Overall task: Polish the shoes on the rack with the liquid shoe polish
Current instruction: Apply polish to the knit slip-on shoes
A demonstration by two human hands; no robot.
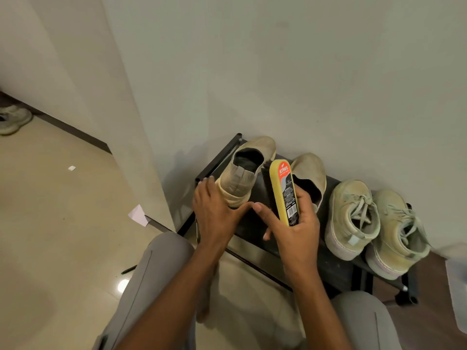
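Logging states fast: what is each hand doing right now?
Left hand: open, fingers resting on the heel of the slip-on shoe.
Right hand: closed around the polish bottle.

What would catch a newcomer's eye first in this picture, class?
The yellow liquid shoe polish bottle with its red and black label stands out, held upright in the right hand at the centre. Just left of it, the left hand rests against the heel of a beige slip-on shoe on the black metal shoe rack. A pair of pale green lace-up sneakers sits at the rack's right end.
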